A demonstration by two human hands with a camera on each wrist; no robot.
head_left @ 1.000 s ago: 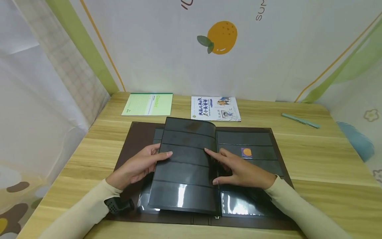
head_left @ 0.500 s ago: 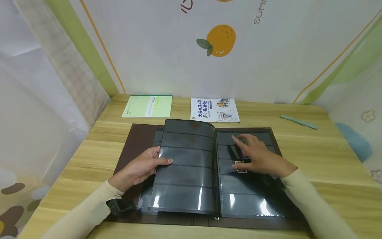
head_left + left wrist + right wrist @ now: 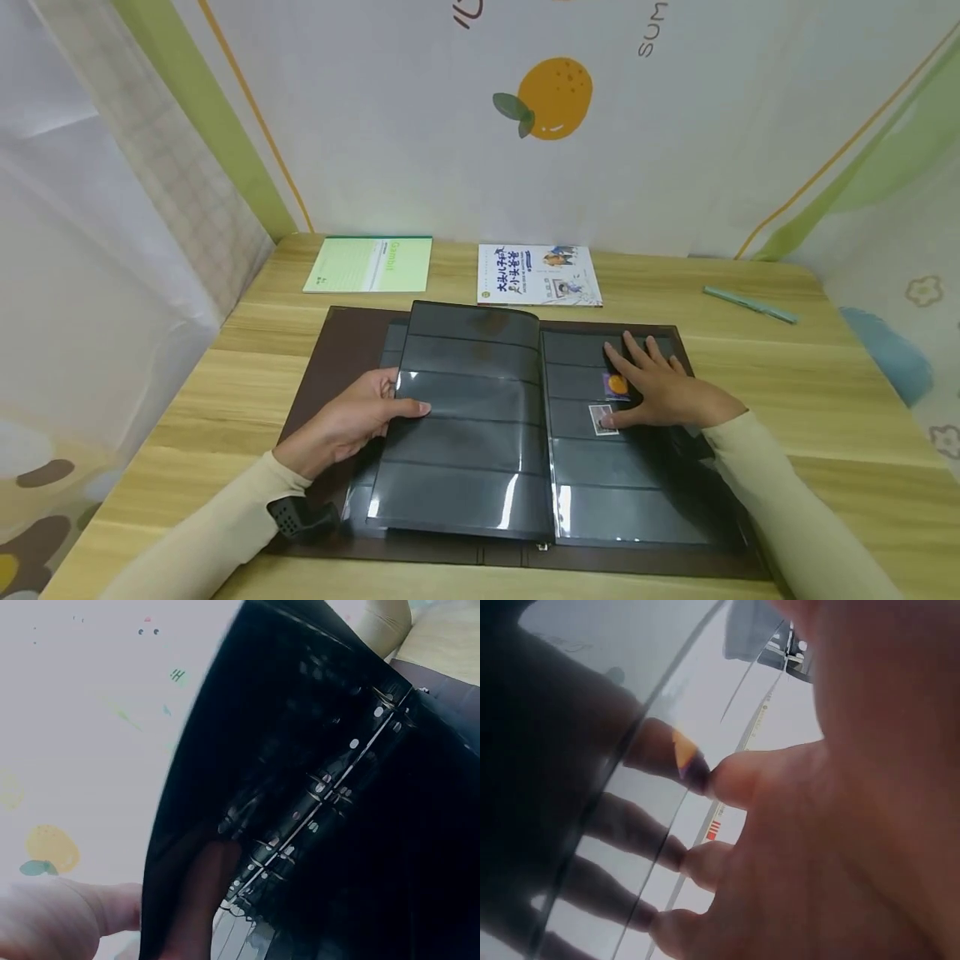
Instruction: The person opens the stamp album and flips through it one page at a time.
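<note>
Stamp album (image 3: pixel 480 433), frame centre: left hand (image 3: pixel 352 421) pinches the lifted page (image 3: pixel 465 417); right hand (image 3: pixel 663 387), fingers spread flat, steadies two stamps (image 3: pixel 609 400) beneath.

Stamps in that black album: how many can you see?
2. An orange-and-purple stamp sits on the right-hand page, beside the right hand; a framed stamp sits in the strip below it, by the thumb. The hand or the lifted page may hide others.
</note>
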